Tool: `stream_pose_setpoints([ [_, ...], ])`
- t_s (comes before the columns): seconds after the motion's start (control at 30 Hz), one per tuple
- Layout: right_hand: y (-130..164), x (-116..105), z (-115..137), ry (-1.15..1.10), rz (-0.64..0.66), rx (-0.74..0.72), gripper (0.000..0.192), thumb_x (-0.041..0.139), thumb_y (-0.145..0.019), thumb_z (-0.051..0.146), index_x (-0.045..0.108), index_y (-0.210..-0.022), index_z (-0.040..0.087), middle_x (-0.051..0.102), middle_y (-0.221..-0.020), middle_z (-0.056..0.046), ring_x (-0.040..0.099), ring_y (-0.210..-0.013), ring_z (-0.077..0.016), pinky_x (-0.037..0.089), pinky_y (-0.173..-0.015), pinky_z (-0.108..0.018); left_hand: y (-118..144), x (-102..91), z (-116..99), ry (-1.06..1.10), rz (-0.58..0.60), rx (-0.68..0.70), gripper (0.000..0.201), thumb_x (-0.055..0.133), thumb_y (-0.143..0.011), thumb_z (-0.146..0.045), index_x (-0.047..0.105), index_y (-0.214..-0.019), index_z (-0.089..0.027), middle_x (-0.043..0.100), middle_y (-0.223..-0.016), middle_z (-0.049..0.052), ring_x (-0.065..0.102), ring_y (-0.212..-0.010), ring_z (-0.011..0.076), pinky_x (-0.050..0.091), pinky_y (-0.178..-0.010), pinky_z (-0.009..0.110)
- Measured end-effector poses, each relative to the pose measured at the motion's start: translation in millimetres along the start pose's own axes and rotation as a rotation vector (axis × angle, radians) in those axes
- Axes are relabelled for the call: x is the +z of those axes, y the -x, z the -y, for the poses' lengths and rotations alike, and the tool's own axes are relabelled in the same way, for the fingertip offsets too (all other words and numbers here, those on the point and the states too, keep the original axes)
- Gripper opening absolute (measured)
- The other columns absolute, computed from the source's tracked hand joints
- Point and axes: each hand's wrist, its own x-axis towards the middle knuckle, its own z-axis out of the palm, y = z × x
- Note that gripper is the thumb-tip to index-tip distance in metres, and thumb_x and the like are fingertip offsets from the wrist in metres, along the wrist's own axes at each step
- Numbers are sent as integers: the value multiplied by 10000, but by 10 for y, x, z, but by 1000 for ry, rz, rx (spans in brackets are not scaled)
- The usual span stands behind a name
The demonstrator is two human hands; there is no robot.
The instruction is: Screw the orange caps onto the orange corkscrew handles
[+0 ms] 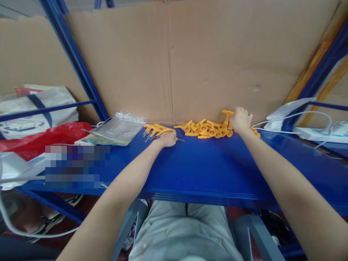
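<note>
A heap of small orange plastic parts point(206, 129) lies at the back of the blue table point(206, 166), against a cardboard wall. My right hand point(240, 119) rests on the right end of the heap, fingers curled around one upright orange part point(226, 117). A smaller cluster of orange parts point(156, 128) lies to the left, with small metal springs or chains point(149, 137) beside it. My left hand point(168, 139) sits closed on the table at that cluster, touching the metal pieces; what it holds is hidden.
A clear plastic bag point(119, 127) lies left of the parts. Red plastic point(40, 139) and a white bag point(35, 108) crowd the far left. White cables and a power strip point(315, 133) lie at the right. Cardboard point(190, 61) walls the back. Blue rack posts point(73, 54) stand beside.
</note>
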Motion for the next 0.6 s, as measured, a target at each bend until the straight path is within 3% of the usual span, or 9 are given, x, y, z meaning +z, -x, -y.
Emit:
stream_pose_setpoints([
  [0.17, 49, -68, -455, 59, 80, 99, 531, 374, -895, 95, 583, -1383, 115, 587, -1386, -261, 525, -1281, -348, 373, -1007, -529, -11, 21, 15, -39, -3, 13, 272, 429, -978, -279, 610, -1146, -167, 677, -1262, 151, 625, -1210, 274, 493, -1032, 392],
  [0.27, 118, 1, -607, 125, 164, 72, 511, 364, -915, 150, 616, -1359, 143, 622, -1338, -254, 552, -1239, -368, 400, -967, -549, 1, 19, 4, -37, 3, 10, 289, 419, -977, -271, 606, -1165, -155, 666, -1279, 169, 621, -1219, 279, 487, -1045, 401],
  [0.47, 141, 174, -720, 254, 310, -92, 510, 384, -891, 196, 629, -1338, 181, 628, -1365, -208, 574, -1223, -383, 408, -969, -635, 53, -49, -66, 3, -3, -44, 311, 465, -923, -242, 630, -1180, -186, 658, -1332, 137, 586, -1277, 317, 463, -1070, 482],
  [0.6, 142, 188, -710, 334, 373, -115, 455, 395, -887, 199, 664, -1253, 165, 650, -1316, -206, 581, -1221, -374, 381, -1001, -665, 84, -72, -136, 42, -100, 3, 481, 452, -922, -245, 541, -1393, -210, 547, -1495, 118, 494, -1387, 319, 403, -1133, 528],
])
